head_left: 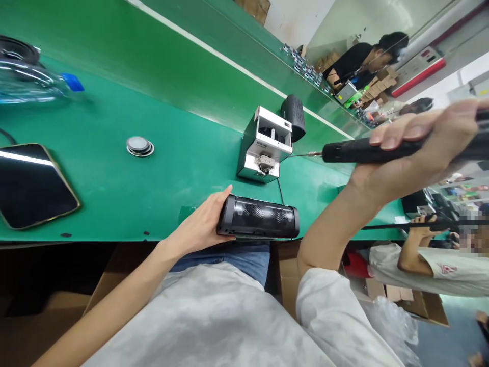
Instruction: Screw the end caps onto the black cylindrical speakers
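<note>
My left hand is closed around the left end of a black box-shaped speaker with a perforated front, at the front edge of the green table. Raised at the right, my right hand grips a black electric screwdriver held nearly level. Its thin bit points left, with the tip close to the right side of a white and black screw feeder. Whether the bit touches the feeder, or carries a screw, I cannot tell. A black perforated cylinder stands right behind the feeder.
Left on the table are a phone, a round metal-rimmed disc and a clear bottle with a blue cap. A cable runs from the feeder. Co-workers sit at right and across. Cardboard boxes lie below.
</note>
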The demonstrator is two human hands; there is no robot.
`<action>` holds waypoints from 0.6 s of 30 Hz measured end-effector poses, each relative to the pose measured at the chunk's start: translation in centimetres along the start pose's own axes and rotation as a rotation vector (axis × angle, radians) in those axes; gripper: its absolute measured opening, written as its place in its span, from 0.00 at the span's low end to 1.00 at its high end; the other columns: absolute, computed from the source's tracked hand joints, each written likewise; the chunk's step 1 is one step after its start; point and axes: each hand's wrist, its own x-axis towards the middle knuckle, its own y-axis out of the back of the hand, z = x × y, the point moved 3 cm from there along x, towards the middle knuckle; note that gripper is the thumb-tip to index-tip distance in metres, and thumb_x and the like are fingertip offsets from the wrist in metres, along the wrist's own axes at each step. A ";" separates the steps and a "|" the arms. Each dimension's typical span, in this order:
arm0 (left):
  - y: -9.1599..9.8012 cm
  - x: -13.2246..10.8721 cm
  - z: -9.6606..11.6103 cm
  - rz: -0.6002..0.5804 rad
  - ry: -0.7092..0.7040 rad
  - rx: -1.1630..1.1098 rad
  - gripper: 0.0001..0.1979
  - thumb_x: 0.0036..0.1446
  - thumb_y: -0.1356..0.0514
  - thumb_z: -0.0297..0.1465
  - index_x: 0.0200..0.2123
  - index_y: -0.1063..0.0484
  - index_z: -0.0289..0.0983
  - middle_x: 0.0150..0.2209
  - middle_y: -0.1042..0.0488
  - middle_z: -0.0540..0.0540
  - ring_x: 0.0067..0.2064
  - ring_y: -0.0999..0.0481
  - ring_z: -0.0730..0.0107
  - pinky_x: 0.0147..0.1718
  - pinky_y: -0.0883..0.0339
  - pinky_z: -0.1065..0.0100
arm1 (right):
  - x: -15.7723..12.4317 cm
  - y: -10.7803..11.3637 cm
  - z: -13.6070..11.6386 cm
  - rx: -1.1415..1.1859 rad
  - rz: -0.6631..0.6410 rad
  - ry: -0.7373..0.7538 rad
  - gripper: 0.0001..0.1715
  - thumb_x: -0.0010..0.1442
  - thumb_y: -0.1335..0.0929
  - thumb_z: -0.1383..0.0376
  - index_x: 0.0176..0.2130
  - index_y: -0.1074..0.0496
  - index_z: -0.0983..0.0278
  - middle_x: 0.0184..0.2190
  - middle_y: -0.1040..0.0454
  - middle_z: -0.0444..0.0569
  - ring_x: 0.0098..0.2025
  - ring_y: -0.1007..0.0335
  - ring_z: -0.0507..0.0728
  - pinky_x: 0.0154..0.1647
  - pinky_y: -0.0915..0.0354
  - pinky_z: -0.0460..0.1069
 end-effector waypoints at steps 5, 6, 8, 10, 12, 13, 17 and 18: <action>0.1 0.0 -0.1 -0.006 0.002 -0.015 0.80 0.55 0.16 0.31 0.88 0.75 0.52 0.75 0.34 0.28 0.75 0.28 0.29 0.72 0.27 0.29 | -1.3 -0.5 1.4 -0.122 -0.095 0.052 0.31 0.67 0.18 0.39 0.46 0.30 0.54 0.25 0.33 0.39 0.30 0.25 0.58 0.29 0.26 0.53; 0.1 0.0 -0.1 -0.006 0.001 -0.012 0.80 0.55 0.16 0.31 0.88 0.75 0.52 0.75 0.34 0.28 0.75 0.28 0.29 0.72 0.27 0.29 | -0.8 -0.9 2.1 -0.132 -0.073 0.105 0.32 0.67 0.19 0.36 0.45 0.31 0.53 0.24 0.34 0.39 0.28 0.28 0.57 0.27 0.28 0.53; 0.1 0.0 0.0 -0.001 0.002 -0.008 0.80 0.55 0.15 0.31 0.88 0.75 0.52 0.74 0.34 0.28 0.75 0.28 0.28 0.72 0.27 0.29 | 0.6 -1.5 3.6 -0.125 0.049 0.253 0.36 0.68 0.22 0.30 0.42 0.35 0.52 0.22 0.38 0.37 0.22 0.37 0.54 0.23 0.35 0.53; 0.1 0.0 0.0 -0.002 0.006 -0.007 0.80 0.56 0.15 0.32 0.88 0.74 0.52 0.74 0.33 0.28 0.74 0.28 0.28 0.71 0.27 0.29 | 2.0 -1.9 5.0 -0.109 0.169 0.363 0.40 0.65 0.25 0.24 0.41 0.38 0.51 0.21 0.42 0.35 0.19 0.47 0.52 0.20 0.42 0.54; 0.1 0.0 0.0 -0.004 0.008 -0.007 0.79 0.56 0.16 0.32 0.88 0.74 0.51 0.74 0.34 0.27 0.74 0.28 0.28 0.71 0.27 0.29 | 3.0 -2.0 6.0 -0.097 0.193 0.378 0.43 0.61 0.25 0.21 0.40 0.39 0.51 0.21 0.44 0.34 0.18 0.51 0.52 0.18 0.47 0.54; 0.1 0.0 -0.1 -0.004 0.007 -0.007 0.79 0.56 0.16 0.32 0.88 0.75 0.51 0.74 0.34 0.27 0.75 0.29 0.27 0.71 0.27 0.29 | 3.2 -2.0 6.3 -0.089 0.181 0.362 0.44 0.60 0.24 0.21 0.40 0.39 0.50 0.20 0.45 0.34 0.18 0.52 0.51 0.17 0.48 0.54; -0.1 0.0 -0.3 0.003 -0.016 0.012 0.82 0.55 0.15 0.33 0.88 0.76 0.49 0.74 0.35 0.25 0.74 0.29 0.25 0.70 0.27 0.28 | 2.4 -2.2 5.8 0.010 0.235 0.354 0.38 0.62 0.18 0.34 0.37 0.38 0.52 0.20 0.45 0.33 0.17 0.54 0.49 0.14 0.51 0.51; -0.1 0.0 -0.3 0.006 -0.025 0.020 0.82 0.54 0.14 0.33 0.88 0.77 0.49 0.74 0.35 0.25 0.73 0.29 0.25 0.70 0.26 0.27 | 1.8 -2.4 5.4 0.048 0.255 0.360 0.33 0.61 0.16 0.42 0.36 0.36 0.53 0.19 0.45 0.33 0.17 0.53 0.48 0.13 0.51 0.50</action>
